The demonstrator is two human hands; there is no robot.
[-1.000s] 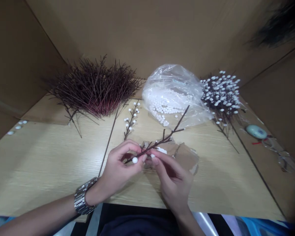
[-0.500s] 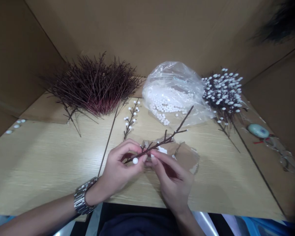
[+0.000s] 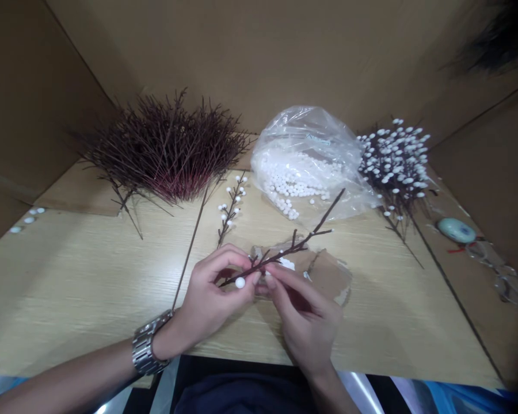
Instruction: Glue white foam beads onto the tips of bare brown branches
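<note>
Taking the held branch as the clock's centre, with twelve pointing away from the person, the pale wooden table [image 3: 90, 276] is the largest thing, spreading all around. On it, a broad pile of bare brown twigs [image 3: 164, 149] lies well off between ten and eleven. The clear plastic bag [image 3: 302, 125], with loose white balls in it, slumps near twelve, and a bundle of white-tipped stems [image 3: 395, 161] sits towards two. The branch [image 3: 293, 248] itself is held over the table, its tip slanting up towards one. At eight, the left hand [image 3: 209, 290] grips its lower part, thumb and fingers pinching the stem; at five, the right hand [image 3: 308, 322] has thumb and forefinger pressed together on a small white piece [image 3: 267, 273], probably a ball, mostly hidden. Under and beside the branch, around four, lies a torn cardboard scrap [image 3: 330, 279]. A berried sprig [image 3: 228, 214] rests nearer than the pile, also between ten and eleven. Smallest, one white ball [image 3: 240, 282] sits against the stem by the left thumb. The step in hand looks like seating another ball on a side twig; the next move calls for a steady left grip and a light, well-aligned push from the right fingertips.
</note>
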